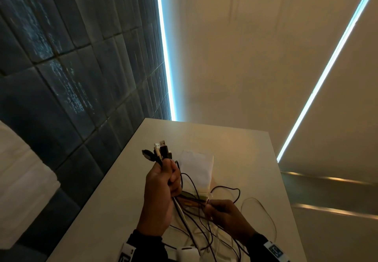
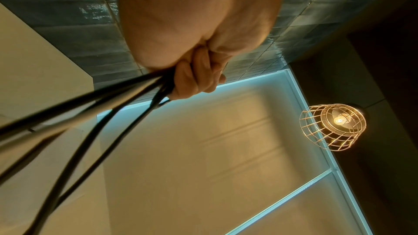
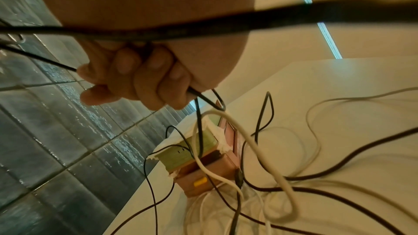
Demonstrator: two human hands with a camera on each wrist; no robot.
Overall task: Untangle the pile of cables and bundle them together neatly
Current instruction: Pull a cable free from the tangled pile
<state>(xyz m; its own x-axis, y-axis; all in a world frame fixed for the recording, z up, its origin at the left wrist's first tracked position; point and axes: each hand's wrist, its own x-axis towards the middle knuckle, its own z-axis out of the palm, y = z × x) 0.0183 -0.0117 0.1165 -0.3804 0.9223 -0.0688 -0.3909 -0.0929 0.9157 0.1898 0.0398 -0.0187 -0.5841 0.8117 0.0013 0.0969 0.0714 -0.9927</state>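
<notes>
My left hand point(image 1: 163, 182) is raised above the white table point(image 1: 235, 151) and grips a bunch of cables just below their plugs point(image 1: 158, 152), black and white USB ends sticking up out of the fist. In the left wrist view the fingers point(image 2: 194, 79) curl round several black cords point(image 2: 90, 113) that hang down. My right hand point(image 1: 222, 210), lower and to the right, pinches a thin black cable point(image 3: 203, 96); its fingers point(image 3: 144, 78) are curled. Loose black and white cables point(image 1: 206, 233) trail in loops over the table between and below both hands.
A white cloth pouch point(image 1: 197, 168) lies on the table behind the hands, over a small stack of coloured boxes point(image 3: 199, 163). A dark tiled wall point(image 1: 71, 77) runs along the table's left edge. A caged pendant lamp point(image 2: 332, 126) hangs overhead.
</notes>
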